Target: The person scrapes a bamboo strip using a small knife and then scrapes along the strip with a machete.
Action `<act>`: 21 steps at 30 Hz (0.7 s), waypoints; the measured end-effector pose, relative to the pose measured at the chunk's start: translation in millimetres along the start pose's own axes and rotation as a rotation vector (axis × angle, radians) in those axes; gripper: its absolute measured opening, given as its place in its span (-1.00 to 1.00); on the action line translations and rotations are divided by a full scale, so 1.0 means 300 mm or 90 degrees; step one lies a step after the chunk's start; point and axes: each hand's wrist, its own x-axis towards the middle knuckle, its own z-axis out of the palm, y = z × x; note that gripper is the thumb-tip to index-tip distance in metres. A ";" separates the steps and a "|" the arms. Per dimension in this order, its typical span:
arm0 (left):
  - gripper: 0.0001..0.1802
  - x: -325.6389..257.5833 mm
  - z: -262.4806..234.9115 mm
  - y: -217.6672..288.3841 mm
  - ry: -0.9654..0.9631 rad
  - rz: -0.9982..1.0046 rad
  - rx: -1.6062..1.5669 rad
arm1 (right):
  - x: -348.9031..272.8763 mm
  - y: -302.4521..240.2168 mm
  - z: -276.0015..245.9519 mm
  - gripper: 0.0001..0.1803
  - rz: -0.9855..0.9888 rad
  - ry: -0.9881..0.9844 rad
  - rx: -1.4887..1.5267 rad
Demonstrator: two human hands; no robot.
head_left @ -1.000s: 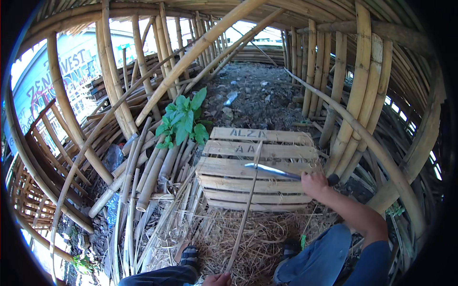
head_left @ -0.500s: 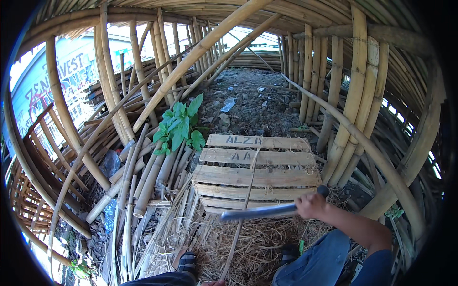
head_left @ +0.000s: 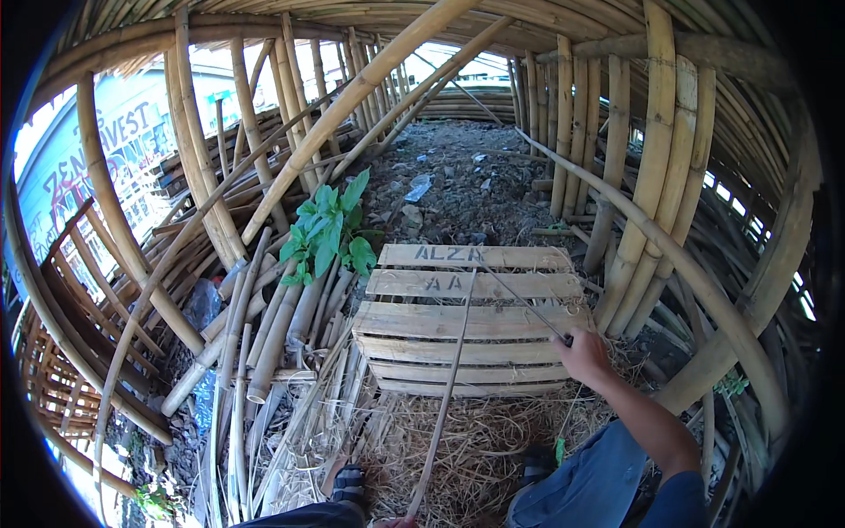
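Observation:
At the bottom edge, only part of my left hand [head_left: 398, 523] shows, closed on the near end of a long thin bamboo strip [head_left: 447, 396]. The strip runs away from me, its far end lying over a slatted wooden crate [head_left: 466, 323]. My right hand [head_left: 585, 356] grips a machete by its dark handle at the crate's right side. Seen nearly edge-on, the machete blade [head_left: 525, 304] slants far and left over the slats, its tip close to the strip's far end. Whether blade and strip touch, I cannot tell.
Fibrous shavings [head_left: 449, 449] cover the ground around my sandalled feet. Cut bamboo poles [head_left: 286, 339] lie at the left beside a leafy green plant [head_left: 327, 231]. Leaning bamboo posts [head_left: 656, 185] stand at the right, with a slanting pole [head_left: 634, 216]. Rubble ground [head_left: 449, 189] lies beyond the crate.
My right hand has turned the machete from lying broadside across the strip to pointing away over the crate, and has shifted slightly farther off. The left hand keeps hold of the strip.

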 end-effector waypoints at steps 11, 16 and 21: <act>-0.74 0.158 0.025 0.102 -0.089 0.075 -0.056 | -0.252 -0.214 0.142 -0.78 -0.201 -0.041 0.148; -0.77 0.220 0.049 0.132 -0.143 0.053 -0.035 | -0.419 -0.299 0.140 -0.84 -0.272 -0.193 0.123; -0.79 0.221 0.073 0.129 -0.151 0.021 -0.087 | -0.454 -0.334 0.113 -0.78 -0.344 -0.236 0.141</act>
